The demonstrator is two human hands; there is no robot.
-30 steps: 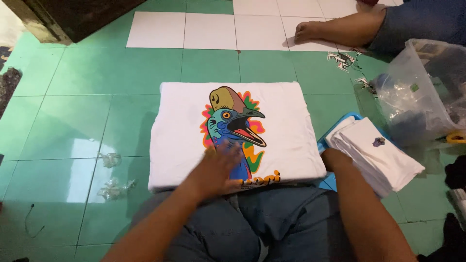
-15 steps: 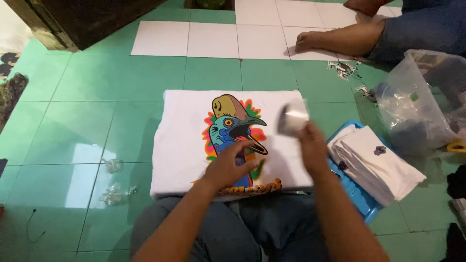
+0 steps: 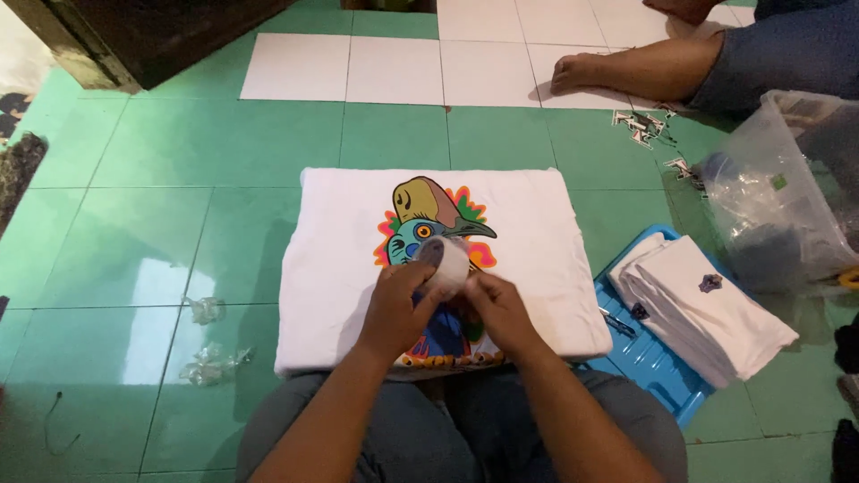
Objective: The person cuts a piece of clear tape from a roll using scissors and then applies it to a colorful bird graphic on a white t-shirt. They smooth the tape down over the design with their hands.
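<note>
The person is wearing grey trousers (image 3: 403,438) over both legs. Both forearms are showing bare, with no sleeves reaching them, and the left hand (image 3: 398,309) and right hand (image 3: 501,309) are wearing no gloves.

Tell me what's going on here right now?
A person sits on a green tiled floor with a folded white T-shirt bearing a colourful bird print laid flat before them. Both the left hand and right hand hold a small pale roll above the print. A stack of folded white shirts lies on a blue tray at right.
</note>
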